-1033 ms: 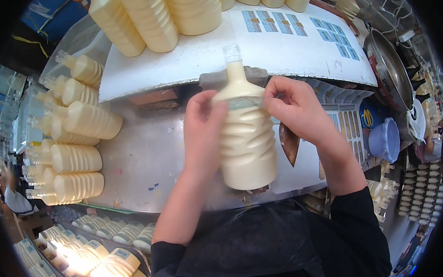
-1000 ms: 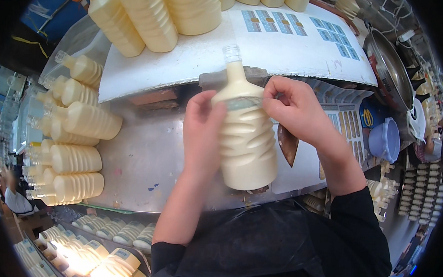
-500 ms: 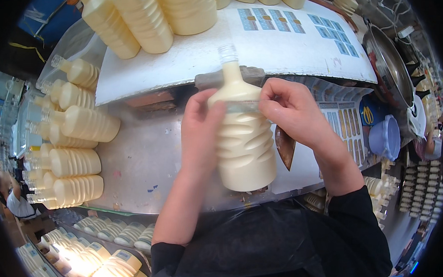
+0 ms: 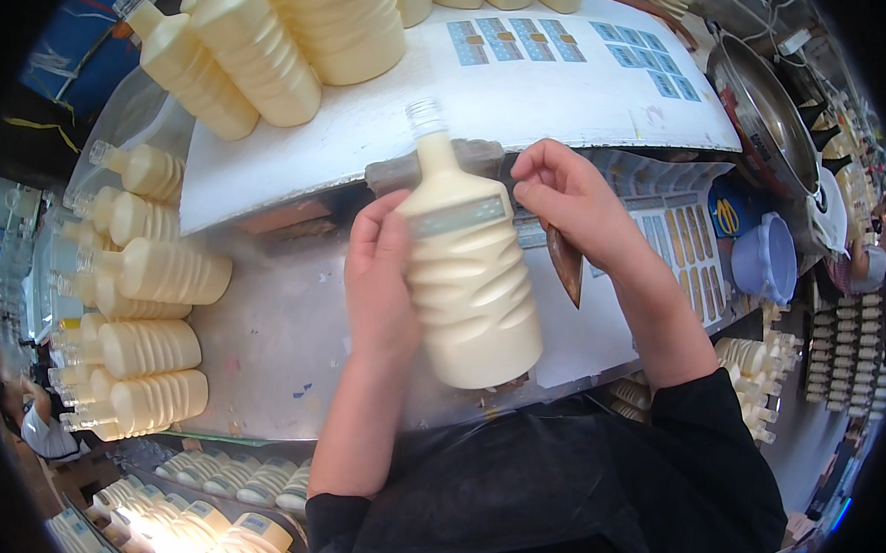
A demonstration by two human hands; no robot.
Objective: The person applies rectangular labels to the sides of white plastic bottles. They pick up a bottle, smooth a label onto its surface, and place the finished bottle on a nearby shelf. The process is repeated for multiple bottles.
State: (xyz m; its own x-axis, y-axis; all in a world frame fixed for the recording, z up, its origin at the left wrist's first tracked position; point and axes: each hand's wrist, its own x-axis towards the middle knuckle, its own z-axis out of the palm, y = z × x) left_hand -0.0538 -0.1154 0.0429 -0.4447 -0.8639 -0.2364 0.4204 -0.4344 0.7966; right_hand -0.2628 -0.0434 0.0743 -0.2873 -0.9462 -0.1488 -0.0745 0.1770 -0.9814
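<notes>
A cream ribbed bottle (image 4: 473, 308) with a clear threaded neck lies tilted in front of me, its neck pointing away. Across its shoulder runs a narrow grey-green label strip (image 4: 456, 217). My left hand (image 4: 378, 268) grips the bottle's left side, thumb beside the strip's left end. Just off the strip's right end is my right hand (image 4: 572, 198), thumb and forefinger curled close together. From under that hand sticks out a brown pointed scraper-like tool (image 4: 566, 268), apparently held by the lower fingers, which are mostly hidden. Behind the bottle's neck sits a grey block-like support (image 4: 484, 159).
Cream bottles (image 4: 178, 271) lie stacked at the left; others stand on the white board (image 4: 533, 96), where blue label pieces (image 4: 515, 40) lie. Label sheets (image 4: 690, 249), a lavender bucket (image 4: 765, 258) and a large metal pan (image 4: 767, 113) are at the right. More bottles (image 4: 237, 474) are below left.
My right hand has come away from the label strip, carrying the brown tool with it. The strip now shows lying across the shoulder. In the picture, the bottle sits slightly further left.
</notes>
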